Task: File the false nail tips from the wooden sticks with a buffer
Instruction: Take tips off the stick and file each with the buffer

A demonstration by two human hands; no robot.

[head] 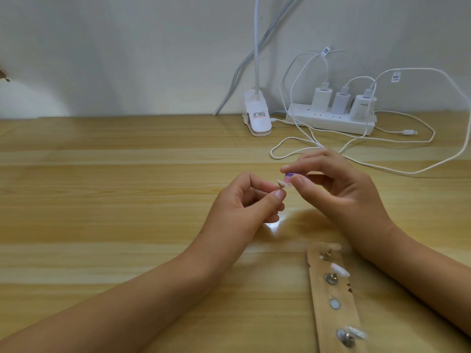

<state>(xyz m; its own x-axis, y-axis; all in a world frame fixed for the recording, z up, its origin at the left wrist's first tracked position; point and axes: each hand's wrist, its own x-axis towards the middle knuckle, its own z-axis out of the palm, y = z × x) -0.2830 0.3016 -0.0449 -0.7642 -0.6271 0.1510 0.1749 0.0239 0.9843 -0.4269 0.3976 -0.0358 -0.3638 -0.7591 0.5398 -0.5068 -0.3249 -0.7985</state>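
While the false nail tip (282, 184) is pinched by the left hand (244, 200) above the middle of the table (127, 200) and the small purple buffer (290, 176), touching it, is pinched by the right hand (339, 184), light short strokes are best drawn along the tip's edge, well clear of the wooden stick (328, 296) at the near right.
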